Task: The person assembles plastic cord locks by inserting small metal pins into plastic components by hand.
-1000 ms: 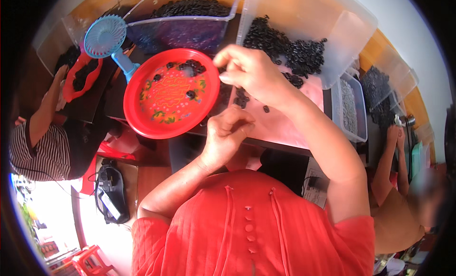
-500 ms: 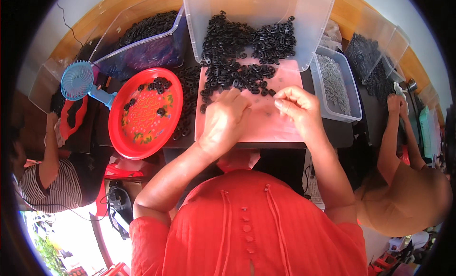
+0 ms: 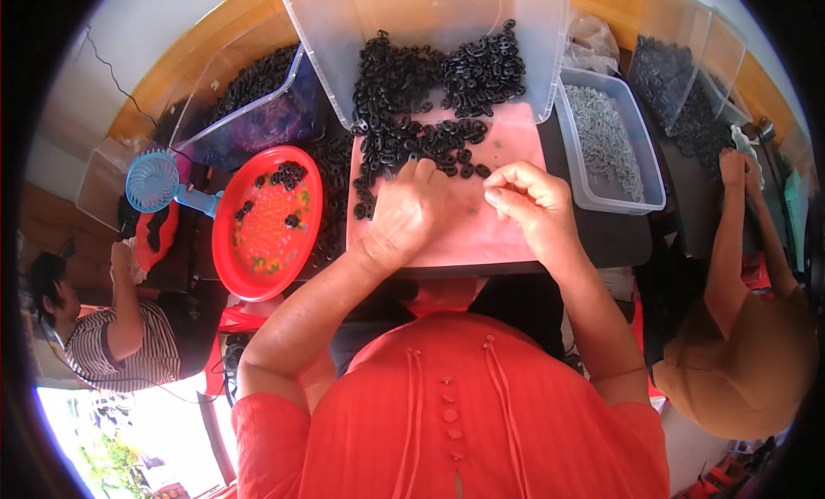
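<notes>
My left hand (image 3: pixel 402 209) is at the near edge of a heap of small black oval pieces with holes (image 3: pixel 400 78). Its fingers are curled down and point away from me, so their tips and whatever they grip are hidden. To its right, my right hand (image 3: pixel 534 209) hovers over a pink sheet (image 3: pixel 507 241), thumb and forefinger pinched together. Anything in that pinch is too small to make out. A few loose black pieces (image 3: pixel 474 169) lie between the two hands, on the sheet.
A clear bin (image 3: pixel 546 35) lies tipped behind the heap. On the left are a red tray (image 3: pixel 225 233) with some black pieces, a blue handheld fan (image 3: pixel 155 181) and another bin (image 3: pixel 292 95). A box of small grey parts (image 3: pixel 653 198) stands right. People work at both sides.
My left hand has reached forward to the heap's near edge, its fingers now among the pieces. My right hand keeps its pinch, slightly turned. The whole view has shifted a little.
</notes>
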Motion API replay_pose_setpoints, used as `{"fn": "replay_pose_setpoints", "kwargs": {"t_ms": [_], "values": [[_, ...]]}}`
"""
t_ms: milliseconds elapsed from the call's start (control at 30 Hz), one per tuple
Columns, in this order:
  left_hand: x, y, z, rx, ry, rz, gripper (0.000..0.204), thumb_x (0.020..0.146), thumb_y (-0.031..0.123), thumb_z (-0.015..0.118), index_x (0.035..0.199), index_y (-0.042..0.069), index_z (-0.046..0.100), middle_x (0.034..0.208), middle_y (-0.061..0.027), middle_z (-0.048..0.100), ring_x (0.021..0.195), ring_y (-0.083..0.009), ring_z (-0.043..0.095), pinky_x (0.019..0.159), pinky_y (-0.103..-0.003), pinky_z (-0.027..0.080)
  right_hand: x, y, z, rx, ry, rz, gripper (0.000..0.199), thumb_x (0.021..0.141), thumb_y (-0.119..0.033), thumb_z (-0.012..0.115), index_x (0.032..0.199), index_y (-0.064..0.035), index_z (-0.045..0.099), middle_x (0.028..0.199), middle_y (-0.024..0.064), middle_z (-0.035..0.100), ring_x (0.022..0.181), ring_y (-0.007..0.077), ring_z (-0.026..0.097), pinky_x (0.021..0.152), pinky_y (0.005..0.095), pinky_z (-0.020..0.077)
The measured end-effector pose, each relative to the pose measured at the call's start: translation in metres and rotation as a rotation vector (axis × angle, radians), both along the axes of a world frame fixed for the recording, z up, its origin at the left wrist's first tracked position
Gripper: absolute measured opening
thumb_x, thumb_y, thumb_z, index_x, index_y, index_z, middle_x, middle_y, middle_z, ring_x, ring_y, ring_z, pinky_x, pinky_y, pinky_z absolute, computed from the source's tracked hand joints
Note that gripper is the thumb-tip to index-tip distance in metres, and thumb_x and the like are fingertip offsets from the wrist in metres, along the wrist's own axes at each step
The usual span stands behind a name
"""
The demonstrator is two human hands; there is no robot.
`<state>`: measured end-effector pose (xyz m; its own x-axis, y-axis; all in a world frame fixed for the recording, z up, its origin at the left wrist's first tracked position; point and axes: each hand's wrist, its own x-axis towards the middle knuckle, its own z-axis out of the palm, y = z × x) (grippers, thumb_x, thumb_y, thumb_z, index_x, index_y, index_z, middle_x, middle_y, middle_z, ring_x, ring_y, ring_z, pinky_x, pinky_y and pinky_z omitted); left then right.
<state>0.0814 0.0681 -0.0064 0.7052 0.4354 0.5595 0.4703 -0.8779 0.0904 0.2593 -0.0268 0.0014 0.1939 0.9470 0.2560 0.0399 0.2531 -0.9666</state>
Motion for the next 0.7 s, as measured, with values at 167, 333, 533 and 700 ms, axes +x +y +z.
{"fn": "replay_pose_setpoints", "kwargs": {"t_ms": [167, 333, 533, 700], "values": [[-0.002, 0.004, 0.003, 0.015, 0.039, -0.062, 0.013, 0.074, 0.008, 0.066, 0.076, 0.005, 0.054, 0.078, -0.0095, 0.052, 0.071, -0.0284, 0.058, 0.056, -0.038, 0.050, 0.000, 0.002, -0.006, 0.012, -0.025, -0.004, 0.003, 0.089, 0.001, 0.064, 0.089, 0.0009, 0.061, 0.074, -0.0012, 0.060, 0.066, 0.0041, 0.052, 0.059, 0.0208, 0.0433], [0.006, 0.007, 0.005, 0.104, 0.145, -0.083, 0.013, 0.073, 0.005, 0.066, 0.076, 0.005, 0.054, 0.079, -0.0097, 0.052, 0.073, -0.0282, 0.058, 0.055, -0.039, 0.049, 0.000, 0.003, -0.003, 0.004, -0.042, 0.001, 0.004, 0.088, 0.000, 0.064, 0.089, 0.0008, 0.061, 0.075, -0.0010, 0.060, 0.066, 0.0044, 0.053, 0.059, 0.0212, 0.0435], [-0.006, 0.011, 0.005, -0.025, -0.031, -0.123, 0.010, 0.074, -0.003, 0.062, 0.077, 0.002, 0.054, 0.074, -0.0117, 0.052, 0.067, -0.0269, 0.058, 0.055, -0.036, 0.047, -0.001, 0.004, 0.002, 0.009, -0.088, -0.023, 0.005, 0.088, -0.002, 0.065, 0.088, 0.0009, 0.061, 0.072, 0.0004, 0.061, 0.065, 0.0045, 0.054, 0.057, 0.0230, 0.0435], [-0.010, -0.004, 0.022, -0.543, -0.273, -0.164, 0.004, 0.084, -0.001, 0.061, 0.087, 0.000, 0.060, 0.075, -0.0074, 0.055, 0.064, -0.0144, 0.054, 0.058, -0.027, 0.043, -0.006, 0.014, 0.005, 0.083, -0.392, -0.096, 0.007, 0.084, -0.001, 0.066, 0.089, -0.0008, 0.061, 0.074, 0.0097, 0.063, 0.064, 0.0183, 0.061, 0.059, 0.0311, 0.0465]]}}
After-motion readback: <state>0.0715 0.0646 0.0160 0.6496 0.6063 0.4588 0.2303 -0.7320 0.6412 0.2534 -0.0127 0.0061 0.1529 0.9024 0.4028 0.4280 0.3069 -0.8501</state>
